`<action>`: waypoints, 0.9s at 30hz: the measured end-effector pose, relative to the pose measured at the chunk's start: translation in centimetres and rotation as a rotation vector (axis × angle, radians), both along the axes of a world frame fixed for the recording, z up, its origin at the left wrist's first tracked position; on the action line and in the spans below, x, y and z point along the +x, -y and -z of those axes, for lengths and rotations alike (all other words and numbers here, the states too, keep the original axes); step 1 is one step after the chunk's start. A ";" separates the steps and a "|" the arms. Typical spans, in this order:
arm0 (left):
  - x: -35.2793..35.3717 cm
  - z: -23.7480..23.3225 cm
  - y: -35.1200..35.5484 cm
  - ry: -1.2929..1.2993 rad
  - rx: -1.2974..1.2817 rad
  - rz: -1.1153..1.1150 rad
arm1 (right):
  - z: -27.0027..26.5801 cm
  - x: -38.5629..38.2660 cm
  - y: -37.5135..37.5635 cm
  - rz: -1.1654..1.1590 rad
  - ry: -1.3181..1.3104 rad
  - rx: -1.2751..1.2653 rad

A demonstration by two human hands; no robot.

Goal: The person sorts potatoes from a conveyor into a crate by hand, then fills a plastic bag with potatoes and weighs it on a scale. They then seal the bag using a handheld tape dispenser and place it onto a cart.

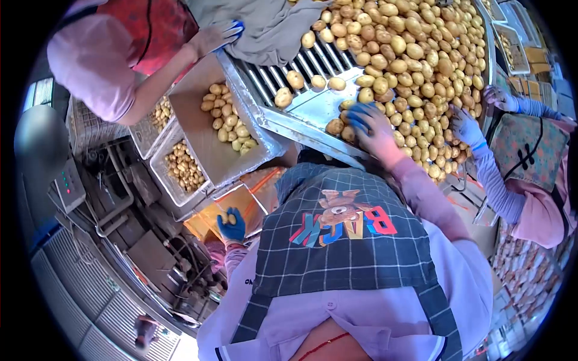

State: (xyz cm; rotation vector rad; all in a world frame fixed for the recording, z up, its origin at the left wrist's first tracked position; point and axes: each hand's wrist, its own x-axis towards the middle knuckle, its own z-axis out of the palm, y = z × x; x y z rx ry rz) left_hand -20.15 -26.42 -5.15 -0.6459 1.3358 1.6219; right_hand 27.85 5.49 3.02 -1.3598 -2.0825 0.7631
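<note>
My left hand (232,228), in a blue glove, is held low on the left with its fingers closed on small potatoes (230,218), above an orange crate (220,207). My right hand (373,127), gloved with blue fingertips, reaches over the near edge of the sorting table. Its fingers look stretched out and slightly blurred over some potatoes (335,126); whether it grips one is hard to see. Beside it a large heap of potatoes (415,60) covers the right of the table. A few potatoes rest on the metal plate (316,105) and the bar grate (307,63).
Left of the table stands a deep bin (195,111) partly filled with potatoes, next to a white crate (165,157) of smaller ones. A co-worker's gloved hand (220,37) rests by a grey cloth (259,27). Another co-worker's gloved hands (468,127) are at the right edge.
</note>
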 end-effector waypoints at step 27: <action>23.1 -7.2 -31.7 -1.493 0.554 1.446 | 2.9 8.5 14.3 0.387 0.383 -0.008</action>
